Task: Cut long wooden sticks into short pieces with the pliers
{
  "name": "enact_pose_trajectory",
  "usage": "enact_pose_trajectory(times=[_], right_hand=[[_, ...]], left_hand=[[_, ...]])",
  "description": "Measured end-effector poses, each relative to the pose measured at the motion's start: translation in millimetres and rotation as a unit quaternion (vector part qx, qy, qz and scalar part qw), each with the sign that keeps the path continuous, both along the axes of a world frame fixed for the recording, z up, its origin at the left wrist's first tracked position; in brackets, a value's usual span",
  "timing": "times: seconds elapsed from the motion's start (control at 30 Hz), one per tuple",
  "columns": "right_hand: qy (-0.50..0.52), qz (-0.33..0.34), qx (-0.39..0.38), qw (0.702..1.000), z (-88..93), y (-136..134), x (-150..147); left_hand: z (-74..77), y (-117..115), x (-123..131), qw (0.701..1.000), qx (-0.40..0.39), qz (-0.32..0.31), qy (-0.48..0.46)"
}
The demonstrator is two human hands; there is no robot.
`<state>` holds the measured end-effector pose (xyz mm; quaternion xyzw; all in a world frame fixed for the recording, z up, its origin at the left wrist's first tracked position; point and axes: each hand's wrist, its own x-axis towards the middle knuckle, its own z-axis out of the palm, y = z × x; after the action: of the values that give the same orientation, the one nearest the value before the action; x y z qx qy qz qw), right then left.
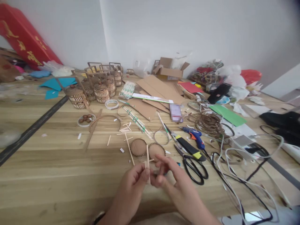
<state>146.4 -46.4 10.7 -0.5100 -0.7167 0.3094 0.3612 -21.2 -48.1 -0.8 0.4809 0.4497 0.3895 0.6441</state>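
Observation:
My left hand [136, 181] pinches a small bunch of pale wooden sticks [147, 156], one of them standing up well above the others. Close beside it is my right hand [172, 179], its index finger stretched out and its other fingers curled. A grey and blue thing shows between those curled fingers, too hidden to name. Just beyond my hands lie two round brown discs with dark rims, a left disc [138, 147] and a right disc [156, 150] partly covered by my fingers. A longer wooden stick [129, 149] lies left of them.
Black-handled scissors [195, 170], a yellow-black utility knife [189, 147] and a blue glue gun [193, 133] lie to the right, near tangled cables [226, 175]. Several small lidded bamboo baskets [102, 93] stand back left. Cardboard sheets [161, 89] lie mid-back.

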Motion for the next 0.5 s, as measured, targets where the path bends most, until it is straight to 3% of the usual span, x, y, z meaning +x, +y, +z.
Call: enact_pose_trajectory(times=[0.13,0.27,0.37,0.5], right_hand=[[0.097,0.014,-0.154,0.983,3.2,16,8],[0.216,0.057,-0.286,0.932,0.1,25,7],[0.251,0.054,-0.306,0.917,-5.8,27,10],[0.193,-0.008,-0.252,0.948,-10.0,30,16]], left_hand=[[5.8,-1,11,0.998,0.008,-0.052,0.04],[4.7,2,19,0.991,-0.003,-0.084,0.101],[6.5,9,23,0.987,-0.015,-0.099,0.126],[13.8,20,28,0.987,-0.035,-0.113,0.106]])
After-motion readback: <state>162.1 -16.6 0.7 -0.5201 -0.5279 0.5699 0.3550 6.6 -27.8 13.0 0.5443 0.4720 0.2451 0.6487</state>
